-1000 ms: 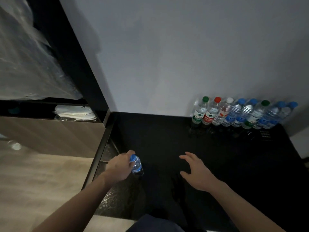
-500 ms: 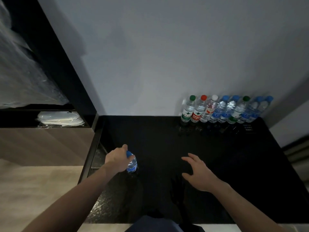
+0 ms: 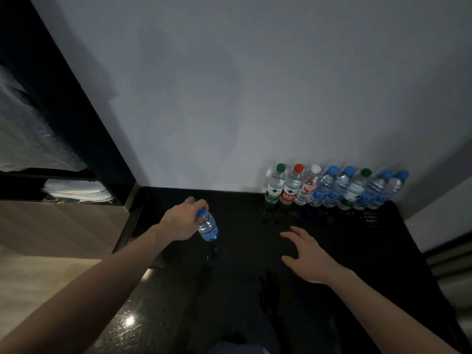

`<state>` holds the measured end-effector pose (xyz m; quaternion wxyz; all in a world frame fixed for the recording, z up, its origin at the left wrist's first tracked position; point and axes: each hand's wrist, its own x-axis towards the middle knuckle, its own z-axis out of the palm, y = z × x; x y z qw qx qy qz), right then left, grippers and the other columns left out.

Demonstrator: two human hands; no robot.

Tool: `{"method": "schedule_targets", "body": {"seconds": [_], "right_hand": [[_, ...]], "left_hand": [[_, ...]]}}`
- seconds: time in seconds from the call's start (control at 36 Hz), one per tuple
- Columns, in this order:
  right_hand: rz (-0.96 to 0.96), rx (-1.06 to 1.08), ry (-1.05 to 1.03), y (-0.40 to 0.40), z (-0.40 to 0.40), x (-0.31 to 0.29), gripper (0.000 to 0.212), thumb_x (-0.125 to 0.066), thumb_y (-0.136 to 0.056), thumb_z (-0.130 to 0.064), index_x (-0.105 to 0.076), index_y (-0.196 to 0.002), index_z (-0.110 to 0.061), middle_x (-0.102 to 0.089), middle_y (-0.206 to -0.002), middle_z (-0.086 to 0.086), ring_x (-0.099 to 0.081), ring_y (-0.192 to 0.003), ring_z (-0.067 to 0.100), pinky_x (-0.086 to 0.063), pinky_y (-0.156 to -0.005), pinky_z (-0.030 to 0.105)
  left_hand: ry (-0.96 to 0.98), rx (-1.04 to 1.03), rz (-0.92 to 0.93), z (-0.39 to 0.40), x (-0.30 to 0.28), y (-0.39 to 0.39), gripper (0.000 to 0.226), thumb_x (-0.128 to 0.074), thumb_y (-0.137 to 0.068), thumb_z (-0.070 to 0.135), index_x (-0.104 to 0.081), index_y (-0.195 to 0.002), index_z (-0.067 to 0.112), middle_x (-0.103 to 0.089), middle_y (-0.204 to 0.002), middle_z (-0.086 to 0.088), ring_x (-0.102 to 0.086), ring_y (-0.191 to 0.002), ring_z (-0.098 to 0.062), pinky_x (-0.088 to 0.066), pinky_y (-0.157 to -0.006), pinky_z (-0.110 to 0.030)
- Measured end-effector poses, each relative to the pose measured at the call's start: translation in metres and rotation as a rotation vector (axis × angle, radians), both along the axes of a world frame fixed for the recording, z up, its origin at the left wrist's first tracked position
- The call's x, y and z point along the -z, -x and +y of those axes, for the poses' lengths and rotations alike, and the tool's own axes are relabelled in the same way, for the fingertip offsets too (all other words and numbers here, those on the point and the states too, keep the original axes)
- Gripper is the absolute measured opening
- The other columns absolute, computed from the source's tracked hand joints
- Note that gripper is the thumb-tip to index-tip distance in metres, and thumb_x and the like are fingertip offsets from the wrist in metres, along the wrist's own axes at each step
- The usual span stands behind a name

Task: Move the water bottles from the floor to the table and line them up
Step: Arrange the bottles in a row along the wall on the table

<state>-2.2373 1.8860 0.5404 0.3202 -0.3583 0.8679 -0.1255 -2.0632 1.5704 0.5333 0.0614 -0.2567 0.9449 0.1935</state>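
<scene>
Left hand [image 3: 178,221]: grip closed around the neck of a blue-capped bottle [image 3: 207,227], held tilted above the black desk [image 3: 383,264]. Right hand [image 3: 309,254]: grip released, fingers spread over the desk. Row of bottles [image 3: 334,190]: eight, upright, side by side against the wall [image 3: 255,85] at rear right.

Clear plastic bottle [image 3: 207,227], glossy black table [image 3: 332,290]

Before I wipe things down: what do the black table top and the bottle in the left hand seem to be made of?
Table top: probably polished stone or a glossy laminate; it is black, speckled, and mirrors the hands and a light glint.
Bottle: looks like clear thin plastic with ribbed walls, a blue cap and a blue label; the left hand holds it near the cap.
</scene>
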Motion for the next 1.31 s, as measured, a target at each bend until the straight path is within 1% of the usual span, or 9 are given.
{"method": "schedule_targets", "body": {"seconds": [0.19,0.33,0.47,0.58,0.75,0.89,1.03,1.17,1.31], "right_hand": [[0.039,-0.016,0.038,0.049,0.002,-0.012,0.067,-0.065,-0.094,-0.041,-0.032,-0.153,-0.035,-0.008,-0.166,-0.007,-0.016,-0.152,0.024,-0.027,-0.121,0.041],[0.058,-0.011,0.069,0.08,0.003,-0.017,0.066,-0.066,-0.094,-0.039,-0.034,-0.152,-0.035,-0.01,-0.166,-0.007,-0.016,-0.152,0.024,-0.025,-0.121,0.04],[0.076,-0.019,0.084,0.102,0.003,-0.021,0.068,-0.066,-0.094,-0.04,-0.034,-0.153,-0.033,-0.013,-0.165,-0.006,-0.018,-0.152,0.025,-0.025,-0.12,0.039],[0.077,-0.021,0.096,0.119,0.003,-0.025,0.068,-0.066,-0.094,-0.038,-0.034,-0.154,-0.031,-0.014,-0.165,-0.005,-0.018,-0.152,0.025,-0.025,-0.122,0.04],[0.098,-0.03,0.122,0.144,0.002,-0.03,0.066,-0.067,-0.094,-0.036,-0.036,-0.153,-0.029,-0.018,-0.163,-0.005,-0.024,-0.15,0.024,-0.027,-0.122,0.042],[0.119,-0.021,0.13,0.167,-0.003,-0.034,0.066,-0.066,-0.095,-0.033,-0.036,-0.153,-0.029,-0.02,-0.162,-0.003,-0.029,-0.147,0.025,-0.03,-0.121,0.041],[0.146,-0.014,0.096,0.191,-0.013,-0.034,0.063,-0.065,-0.094,-0.032,-0.039,-0.151,-0.026,-0.021,-0.162,0.001,-0.026,-0.148,0.03,-0.03,-0.12,0.045],[0.175,-0.031,0.11,0.211,-0.025,-0.034,0.059,-0.065,-0.093,-0.028,-0.043,-0.148,-0.022,-0.028,-0.158,0.005,-0.03,-0.144,0.032,-0.031,-0.119,0.045],[0.203,-0.041,0.132,0.23,-0.04,-0.032,0.054,-0.064,-0.093,-0.022,-0.046,-0.144,-0.022,-0.029,-0.158,0.006,-0.028,-0.145,0.032,-0.029,-0.119,0.044]], "left_hand": [[0.06,0.055,-0.023,0.001,-0.022,0.054,0.027,-0.057,-0.097,0.025,-0.049,-0.121,0.032,-0.048,-0.112,0.004,-0.058,-0.086,-0.017,-0.049,-0.074,-0.031],[0.081,0.032,-0.051,0.005,-0.031,0.091,0.015,-0.056,-0.098,0.037,-0.048,-0.108,0.029,-0.059,-0.104,0.0,-0.058,-0.087,-0.018,-0.047,-0.073,-0.033],[0.168,-0.072,-0.133,0.012,-0.038,0.128,0.036,-0.05,-0.099,0.054,-0.05,-0.103,0.019,-0.058,-0.089,0.001,-0.057,-0.081,-0.018,-0.046,-0.068,-0.033],[0.205,-0.106,-0.182,0.017,-0.036,0.154,0.042,-0.047,-0.099,0.057,-0.05,-0.103,0.016,-0.058,-0.093,-0.002,-0.056,-0.084,-0.02,-0.045,-0.069,-0.033],[0.208,-0.072,-0.21,0.021,-0.028,0.188,0.033,-0.048,-0.101,0.048,-0.05,-0.113,0.017,-0.057,-0.093,-0.001,-0.058,-0.083,-0.021,-0.047,-0.068,-0.033],[0.203,-0.025,-0.23,0.02,-0.017,0.213,0.02,-0.051,-0.1,0.028,-0.048,-0.117,0.019,-0.048,-0.085,0.002,-0.048,-0.068,-0.014,-0.041,-0.06,-0.029],[0.216,0.011,-0.273,0.017,-0.008,0.239,0.03,-0.057,-0.094,0.017,-0.046,-0.122,0.022,-0.046,-0.099,-0.001,-0.048,-0.074,-0.018,-0.043,-0.064,-0.031],[0.225,0.058,-0.251,0.013,0.005,0.259,0.046,-0.067,-0.088,0.01,-0.048,-0.127,0.025,-0.043,-0.102,-0.001,-0.05,-0.079,-0.021,-0.044,-0.065,-0.032],[0.212,0.088,-0.215,0.01,0.019,0.272,0.048,-0.07,-0.085,0.007,-0.05,-0.124,0.025,-0.04,-0.098,0.001,-0.049,-0.075,-0.018,-0.043,-0.065,-0.03]]}}
